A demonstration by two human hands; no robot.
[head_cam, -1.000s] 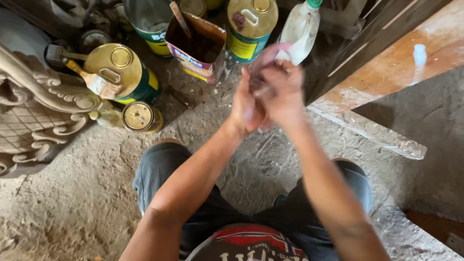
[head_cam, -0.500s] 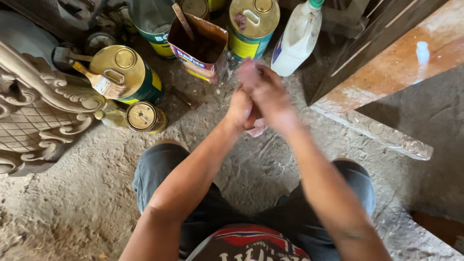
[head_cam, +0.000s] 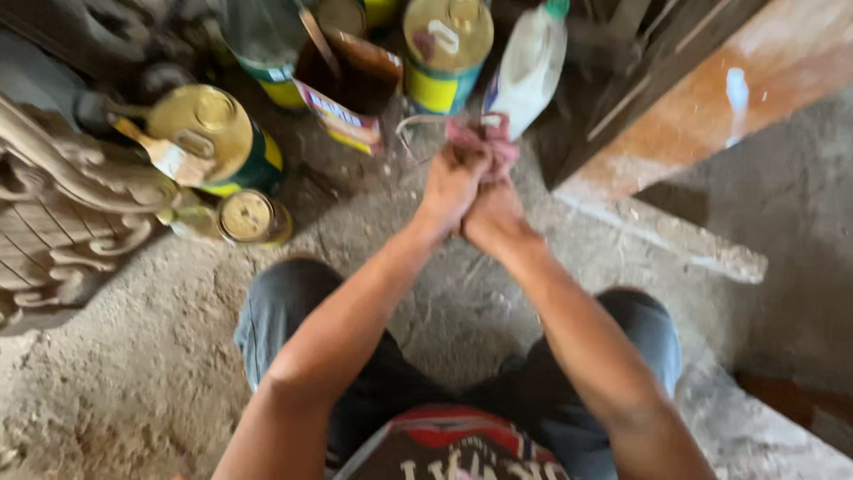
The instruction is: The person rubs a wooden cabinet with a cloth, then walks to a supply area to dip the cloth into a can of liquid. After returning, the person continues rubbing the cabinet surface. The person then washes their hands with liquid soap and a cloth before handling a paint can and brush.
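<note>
Since half a second ago the two hands have moved up and away from the body, closer to the row of containers, and the pink cloth now shows above them rather than below. The picture is blurred by motion.

The left hand (head_cam: 453, 182) and the right hand (head_cam: 494, 213) are pressed together, both curled tight around a crumpled pink rag (head_cam: 484, 142). The rag bunches out of the top of the fists, and a thin pale loop (head_cam: 418, 133) sticks out from it to the left. Whether the loop is string or wire cannot be told.

Just beyond the rag stands a white plastic bottle with a green cap (head_cam: 529, 71), and left of that a yellow-and-green tin can with a gold lid (head_cam: 447, 49). An open brown cardboard carton with a stick in it (head_cam: 351, 93) stands further left. A larger gold-topped green tin (head_cam: 209, 138) lies tilted, with a small round gold tin (head_cam: 251, 218) just beside it.

The person squats on a dusty grey concrete floor (head_cam: 133, 356), knees in dark grey trousers (head_cam: 284, 311). A carved pale wooden panel (head_cam: 53, 222) lies at the left, and an orange-brown wooden board (head_cam: 711, 98) slants at the right.
</note>
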